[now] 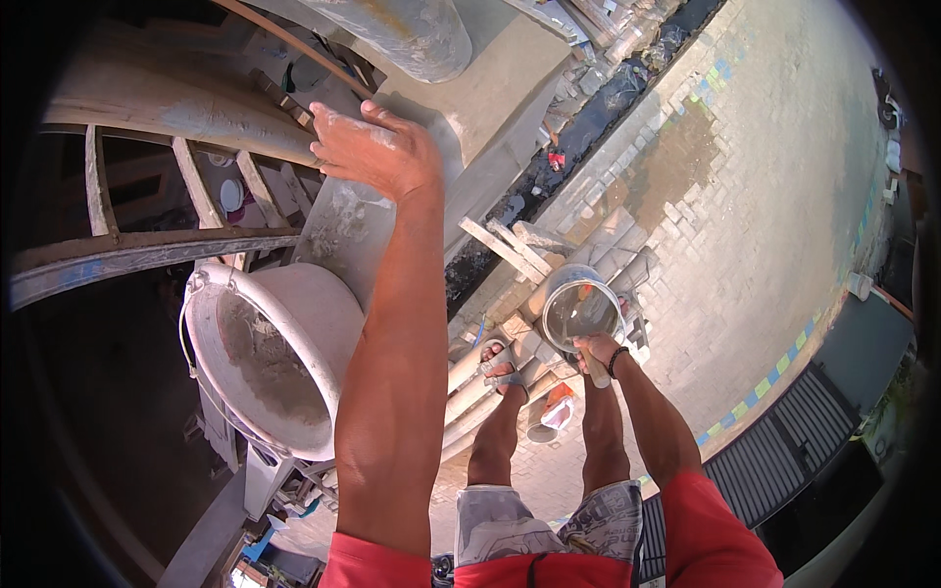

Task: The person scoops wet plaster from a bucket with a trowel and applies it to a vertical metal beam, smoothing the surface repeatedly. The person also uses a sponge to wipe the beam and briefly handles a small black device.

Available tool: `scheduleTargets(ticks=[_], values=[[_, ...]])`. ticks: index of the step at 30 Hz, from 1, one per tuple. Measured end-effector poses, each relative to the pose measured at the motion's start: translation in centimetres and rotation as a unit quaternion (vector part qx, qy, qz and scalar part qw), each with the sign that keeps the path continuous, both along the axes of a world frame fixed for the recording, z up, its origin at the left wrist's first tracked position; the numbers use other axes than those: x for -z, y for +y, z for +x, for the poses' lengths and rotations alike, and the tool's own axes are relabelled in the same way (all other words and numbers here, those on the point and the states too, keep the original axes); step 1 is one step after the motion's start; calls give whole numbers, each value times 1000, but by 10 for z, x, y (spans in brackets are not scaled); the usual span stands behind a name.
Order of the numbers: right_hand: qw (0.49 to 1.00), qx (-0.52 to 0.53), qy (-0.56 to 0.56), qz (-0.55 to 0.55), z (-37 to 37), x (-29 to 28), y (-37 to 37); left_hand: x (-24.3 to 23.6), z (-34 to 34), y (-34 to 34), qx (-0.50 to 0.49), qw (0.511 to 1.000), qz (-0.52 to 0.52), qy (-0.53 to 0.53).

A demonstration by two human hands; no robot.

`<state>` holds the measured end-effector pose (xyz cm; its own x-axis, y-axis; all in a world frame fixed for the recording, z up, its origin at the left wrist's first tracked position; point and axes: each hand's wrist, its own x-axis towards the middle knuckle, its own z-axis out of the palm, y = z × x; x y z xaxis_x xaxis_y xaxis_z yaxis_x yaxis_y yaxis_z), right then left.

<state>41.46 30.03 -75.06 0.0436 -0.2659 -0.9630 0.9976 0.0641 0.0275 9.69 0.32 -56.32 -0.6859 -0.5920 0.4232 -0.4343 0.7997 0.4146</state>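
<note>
My left hand (382,152) reaches up with fingers extended and pale smears on its skin, over a grey concrete ledge (333,225) beside a long pale beam (176,122); I cannot tell if it touches either. Left of my forearm a whitish bucket (314,304) with a wire handle holds grey, wet-looking material. My right hand (597,349) is closed on a pale wooden handle (595,367) at the near rim of a smaller bucket (554,299) with murky liquid in it. The working end of that handled tool is not clear.
A wooden ladder (196,181) lies left, a concrete column (412,34) stands above. My sandalled feet (505,377) are on poles and planks (470,402). Below are a dark drainage channel (539,171) with litter, a paved lane (755,216), loose boards (505,245) and a metal gate (784,446).
</note>
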Motion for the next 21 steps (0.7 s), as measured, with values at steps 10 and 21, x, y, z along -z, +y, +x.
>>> scheduleTargets(ticks=[10,21], values=[[967,-140,143,161,-9,-191,38,-96,135,61,257,927,242,125],[666,-504,550,-26,-181,-481,-107,-118,462,-31,139,909,356,-168]])
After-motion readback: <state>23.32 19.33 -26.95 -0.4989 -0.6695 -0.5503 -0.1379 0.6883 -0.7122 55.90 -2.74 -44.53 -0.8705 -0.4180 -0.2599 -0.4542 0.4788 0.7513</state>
